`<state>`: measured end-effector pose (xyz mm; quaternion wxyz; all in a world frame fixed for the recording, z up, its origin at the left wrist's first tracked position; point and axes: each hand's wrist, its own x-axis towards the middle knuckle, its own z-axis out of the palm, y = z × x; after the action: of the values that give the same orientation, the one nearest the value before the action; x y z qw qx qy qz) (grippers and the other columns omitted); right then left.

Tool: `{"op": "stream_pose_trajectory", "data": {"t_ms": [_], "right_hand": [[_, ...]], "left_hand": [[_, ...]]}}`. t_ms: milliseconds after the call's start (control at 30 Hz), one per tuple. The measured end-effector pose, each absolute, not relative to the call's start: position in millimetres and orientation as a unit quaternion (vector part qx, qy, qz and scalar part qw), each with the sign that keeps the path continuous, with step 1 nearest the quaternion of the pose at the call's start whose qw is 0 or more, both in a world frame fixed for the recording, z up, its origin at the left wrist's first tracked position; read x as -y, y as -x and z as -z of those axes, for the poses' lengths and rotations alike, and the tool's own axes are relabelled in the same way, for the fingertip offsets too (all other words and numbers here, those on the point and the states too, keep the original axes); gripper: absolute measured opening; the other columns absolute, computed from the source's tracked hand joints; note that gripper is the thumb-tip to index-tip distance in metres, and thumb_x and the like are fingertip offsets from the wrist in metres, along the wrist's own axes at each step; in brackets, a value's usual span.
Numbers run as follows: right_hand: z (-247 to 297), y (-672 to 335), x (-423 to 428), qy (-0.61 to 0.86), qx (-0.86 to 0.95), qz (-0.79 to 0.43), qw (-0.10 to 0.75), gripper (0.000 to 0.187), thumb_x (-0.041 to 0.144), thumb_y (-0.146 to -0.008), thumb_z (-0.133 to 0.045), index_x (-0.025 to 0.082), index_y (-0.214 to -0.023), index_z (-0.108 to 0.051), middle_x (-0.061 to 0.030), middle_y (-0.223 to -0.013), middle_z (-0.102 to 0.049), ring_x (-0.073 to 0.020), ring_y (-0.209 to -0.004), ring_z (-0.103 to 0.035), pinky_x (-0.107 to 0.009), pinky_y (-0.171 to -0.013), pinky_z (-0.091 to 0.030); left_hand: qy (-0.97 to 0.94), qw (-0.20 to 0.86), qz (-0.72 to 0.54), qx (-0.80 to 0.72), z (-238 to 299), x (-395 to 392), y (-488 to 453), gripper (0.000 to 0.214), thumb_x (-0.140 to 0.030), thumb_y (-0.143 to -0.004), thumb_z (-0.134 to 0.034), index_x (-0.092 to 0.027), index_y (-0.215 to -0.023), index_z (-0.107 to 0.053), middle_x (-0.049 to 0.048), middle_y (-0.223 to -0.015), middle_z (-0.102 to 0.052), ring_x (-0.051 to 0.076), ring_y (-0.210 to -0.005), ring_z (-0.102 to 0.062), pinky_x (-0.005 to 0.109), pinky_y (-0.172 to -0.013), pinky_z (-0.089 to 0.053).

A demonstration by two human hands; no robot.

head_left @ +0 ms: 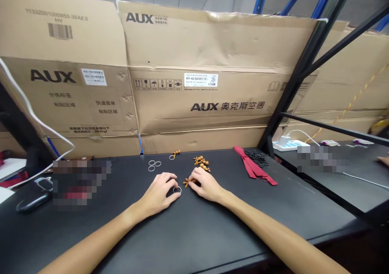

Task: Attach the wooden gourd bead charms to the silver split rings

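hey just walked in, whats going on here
Small parts lie on a black table. The person's left hand has a metal ring at its fingertips, the right hand a small amber-coloured ornament; the two parts are apart. Farther back lie three more rings and similar ornaments; red strips lie right.

Silver rings [152, 166] and glossy golden-brown beaded charms [199, 160] stand out against the plain black bench [194, 233], with solid red strips [252, 168] over black small pieces [257, 158] and tan cardboard [206, 122] bearing black print and a white label [201, 80] behind.
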<state>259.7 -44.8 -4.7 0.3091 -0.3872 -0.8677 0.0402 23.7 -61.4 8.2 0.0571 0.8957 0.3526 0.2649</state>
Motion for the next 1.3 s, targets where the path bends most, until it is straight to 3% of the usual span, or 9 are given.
{"op": "stream_pose_trajectory", "data": {"t_ms": [167,367,700,867,1067,1300], "right_hand": [[4,-259,45,0.375,0.871,-0.045,0.315,0.005,0.017,-0.087,-0.056,0.02,-0.085,-0.06,-0.0039,-0.086,-0.058,-0.0171,-0.083,-0.053,-0.029,-0.076,-0.047],[3,-257,48,0.347,0.883,-0.064,0.308,0.005,0.017,-0.086,-0.056,0.02,-0.087,-0.059,-0.0045,-0.088,-0.058,-0.0179,-0.083,-0.053,-0.03,-0.076,-0.048],[4,-253,50,0.326,0.89,-0.079,0.308,0.004,0.018,-0.086,-0.055,0.019,-0.086,-0.059,-0.0041,-0.087,-0.058,-0.0167,-0.082,-0.053,-0.029,-0.075,-0.047],[1,-250,53,0.337,0.884,-0.096,0.308,0.005,0.017,-0.085,-0.056,0.019,-0.081,-0.057,-0.0017,-0.079,-0.055,-0.0148,-0.074,-0.052,-0.026,-0.069,-0.045],[1,-249,53,0.349,0.869,-0.125,0.328,0.007,0.017,-0.083,-0.056,0.02,-0.087,-0.052,0.0015,-0.076,-0.053,-0.0123,-0.065,-0.049,-0.023,-0.062,-0.041],[2,-250,53,0.325,0.884,-0.097,0.321,0.008,0.015,-0.082,-0.056,0.02,-0.087,-0.054,-0.0015,-0.082,-0.055,-0.0152,-0.076,-0.052,-0.026,-0.071,-0.045]], "left_hand": [[-0.915,0.033,-0.24,-0.323,-10,59,-29,0.017,-0.016,-0.093,-0.043,-0.02,-0.085,-0.058,0.0082,-0.118,-0.057,0.023,-0.11,-0.052,0.041,-0.092,-0.043],[-0.948,-0.028,-0.184,-0.26,-17,55,-26,0.015,-0.009,-0.09,-0.044,-0.017,-0.086,-0.056,0.015,-0.122,-0.053,0.03,-0.118,-0.047,0.046,-0.094,-0.041],[-0.911,0.048,-0.244,-0.328,-9,58,-26,0.018,-0.013,-0.094,-0.036,-0.017,-0.084,-0.05,0.0116,-0.111,-0.051,0.024,-0.103,-0.05,0.041,-0.088,-0.044],[-0.903,0.08,-0.269,-0.324,-8,64,-33,0.016,-0.016,-0.096,-0.036,-0.018,-0.086,-0.049,0.0103,-0.112,-0.051,0.023,-0.102,-0.049,0.042,-0.09,-0.042],[-0.905,0.082,-0.264,-0.325,-10,68,-39,0.018,-0.018,-0.096,-0.036,-0.019,-0.087,-0.051,0.0107,-0.111,-0.052,0.024,-0.102,-0.049,0.042,-0.088,-0.043],[-0.904,0.086,-0.263,-0.326,-11,68,-38,0.017,-0.019,-0.095,-0.038,-0.018,-0.086,-0.053,0.0103,-0.11,-0.053,0.023,-0.1,-0.05,0.042,-0.088,-0.044]]}}
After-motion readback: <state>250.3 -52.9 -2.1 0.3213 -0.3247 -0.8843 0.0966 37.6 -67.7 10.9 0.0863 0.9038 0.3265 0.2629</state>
